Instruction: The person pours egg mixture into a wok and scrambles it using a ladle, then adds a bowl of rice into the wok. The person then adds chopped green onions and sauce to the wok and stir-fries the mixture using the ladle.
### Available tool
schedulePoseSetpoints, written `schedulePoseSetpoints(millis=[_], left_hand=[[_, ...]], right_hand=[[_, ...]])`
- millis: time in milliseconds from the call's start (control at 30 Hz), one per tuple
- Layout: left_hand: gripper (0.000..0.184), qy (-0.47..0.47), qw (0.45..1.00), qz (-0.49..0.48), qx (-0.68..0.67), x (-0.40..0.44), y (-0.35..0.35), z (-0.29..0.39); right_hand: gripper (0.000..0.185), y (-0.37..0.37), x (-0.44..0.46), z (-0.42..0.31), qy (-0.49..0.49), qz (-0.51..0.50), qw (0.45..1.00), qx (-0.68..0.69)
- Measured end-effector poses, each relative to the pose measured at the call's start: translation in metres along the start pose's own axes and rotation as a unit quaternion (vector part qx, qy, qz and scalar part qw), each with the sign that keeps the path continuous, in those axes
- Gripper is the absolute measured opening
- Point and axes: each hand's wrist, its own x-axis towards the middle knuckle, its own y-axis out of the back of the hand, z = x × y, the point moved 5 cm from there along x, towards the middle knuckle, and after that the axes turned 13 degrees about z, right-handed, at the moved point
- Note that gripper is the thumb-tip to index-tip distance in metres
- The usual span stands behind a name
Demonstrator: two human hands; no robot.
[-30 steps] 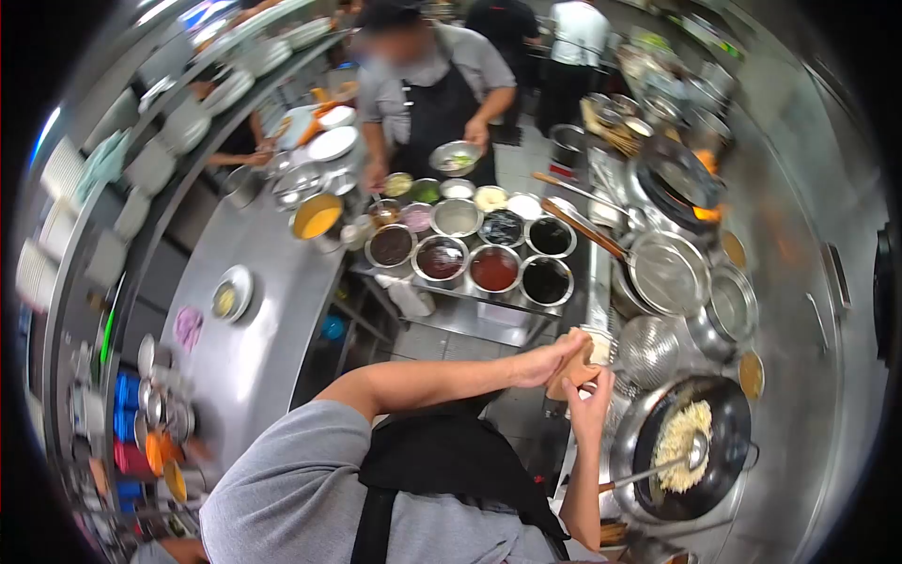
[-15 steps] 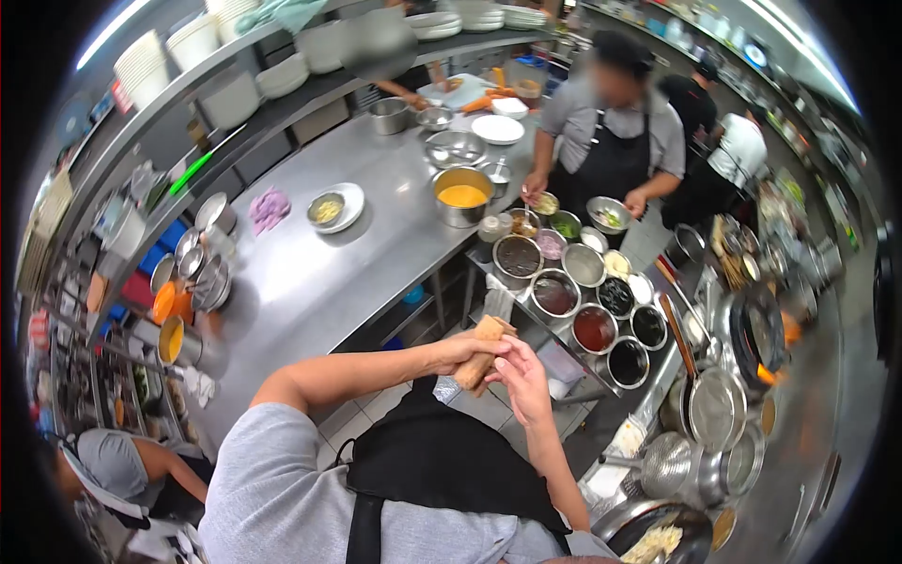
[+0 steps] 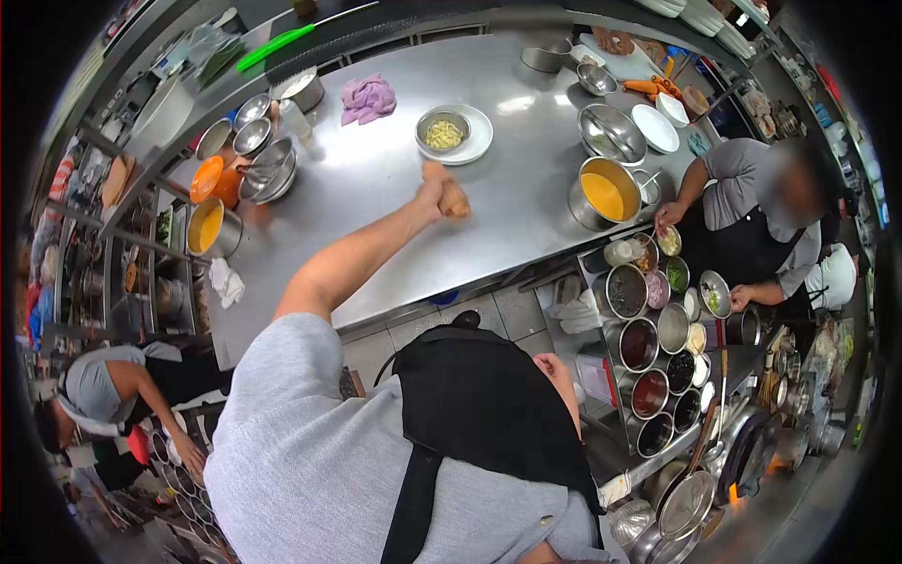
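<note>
Left hand (image 3: pixel 433 194) | wrapped round brown object (image 3: pixel 457 200) | ends protrude past fist | near bowl (image 3: pixel 443 133)

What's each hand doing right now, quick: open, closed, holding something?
Left hand: closed around a tan object.
Right hand: too little shows to tell open from closed.

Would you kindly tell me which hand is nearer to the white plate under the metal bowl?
Left. The left hand is just short of the white plate, gripping a brown item; the right hand is farther back, beside the black apron.
</note>
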Motion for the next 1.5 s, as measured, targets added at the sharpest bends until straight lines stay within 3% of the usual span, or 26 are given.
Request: schedulePoseSetpoints(millis=[100,167,200,267,333,367,433,467,533,600,633,667,700,733,800,933,1000,1033,1067,1100,1133,1167,1233,1300,1333,1500], left_hand=[[0.037,-0.12,0.993,0.02,-0.01,0.043,-0.003,0.067],[0.051,-0.087,0.973,-0.212,0.017,0.116,0.002,0.099],[0.052,-0.092,0.967,-0.238,0.016,0.089,-0.017,0.112],[0.048,-0.048,0.978,-0.197,0.047,0.146,-0.01,0.13],[0.043,-0.056,0.995,0.006,0.076,0.179,0.0,0.136],[0.037,-0.049,0.992,0.056,0.099,0.178,0.0,0.134],[0.019,-0.008,0.998,-0.008,0.066,0.206,0.006,0.131],[0.016,-0.041,0.99,0.136,0.014,0.15,-0.022,0.124],[0.016,-0.077,0.991,0.106,0.025,0.126,-0.044,0.12],[0.033,-0.096,0.99,0.005,0.104,0.119,-0.063,0.123],[0.043,-0.162,0.979,0.054,0.111,0.111,-0.077,0.116],[0.03,-0.135,0.975,-0.091,0.15,0.112,-0.087,0.114],[0.016,-0.255,0.944,0.097,0.185,0.123,-0.088,0.113],[0.033,-0.24,0.942,-0.004,0.235,0.149,-0.096,0.109],[0.029,-0.187,0.936,-0.08,0.288,0.074,-0.157,0.057],[0.034,-0.098,0.871,-0.305,0.372,-0.141,-0.274,-0.095],[0.038,-0.089,0.841,-0.338,0.413,-0.214,-0.3,-0.174],[0.04,-0.063,0.821,-0.362,0.437,-0.263,-0.307,-0.216],[0.042,-0.151,0.815,-0.425,0.363,-0.285,-0.319,-0.26],[0.042,-0.152,0.757,-0.466,0.432,-0.373,-0.316,-0.3],[0.044,-0.099,0.737,-0.483,0.462,-0.335,-0.321,-0.355],[0.049,-0.092,0.718,-0.515,0.458,-0.389,-0.318,-0.405],[0.062,-0.11,0.671,-0.576,0.455,-0.488,-0.302,-0.494],[0.059,-0.088,0.591,-0.701,0.39,-0.577,-0.287,-0.576],[0.06,-0.075,0.562,-0.727,0.387,-0.613,-0.276,-0.609],[0.063,-0.222,0.414,-0.837,0.28,-0.752,-0.237,-0.735]], right_hand=[[0.03,-0.012,0.017,-0.048,0.014,-0.019,0.991,-0.129],[0.032,-0.019,0.028,-0.035,0.062,0.048,0.995,-0.065],[0.031,-0.014,0.029,-0.043,0.058,0.096,0.991,-0.067],[0.031,-0.002,0.038,-0.057,0.069,0.185,0.976,-0.092],[0.031,0.002,0.049,-0.066,0.065,0.214,0.968,-0.116],[0.031,0.002,0.058,-0.07,0.059,0.21,0.968,-0.121],[0.031,-0.001,0.063,-0.068,0.041,0.15,0.977,-0.145],[0.031,-0.001,0.062,-0.067,0.029,0.096,0.982,-0.161],[0.028,-0.008,0.06,-0.036,0.008,0.031,0.988,-0.149],[0.028,0.009,0.045,-0.007,-0.013,0.09,0.993,-0.073],[0.028,0.012,0.029,0.01,-0.027,0.12,0.992,-0.031],[0.027,0.007,0.017,0.063,-0.009,0.204,0.978,-0.037],[0.025,0.009,-0.007,0.103,-0.107,0.236,0.965,0.029],[0.024,0.012,-0.038,0.14,-0.202,0.267,0.937,0.1],[0.022,0.01,-0.119,0.209,-0.351,0.363,0.851,0.148],[0.008,-0.056,-0.328,0.336,-0.472,0.574,0.549,0.383],[0.016,-0.073,-0.423,0.349,-0.317,0.648,0.288,0.63],[0.032,-0.059,-0.458,0.349,-0.129,0.65,0.253,0.705],[0.056,-0.051,-0.498,0.349,-0.004,0.685,0.193,0.703],[0.061,-0.014,-0.525,0.315,0.044,0.641,0.188,0.742],[0.063,0.032,-0.542,0.259,0.027,0.672,0.188,0.715],[0.058,0.064,-0.558,0.239,-0.005,0.706,0.21,0.676],[0.04,0.106,-0.576,0.235,-0.033,0.694,0.355,0.625],[0.023,0.117,-0.597,0.257,-0.217,0.777,0.361,0.468],[0.017,0.133,-0.602,0.223,-0.195,0.799,0.29,0.489],[0.019,0.107,-0.619,0.228,-0.221,0.837,0.309,0.394]])
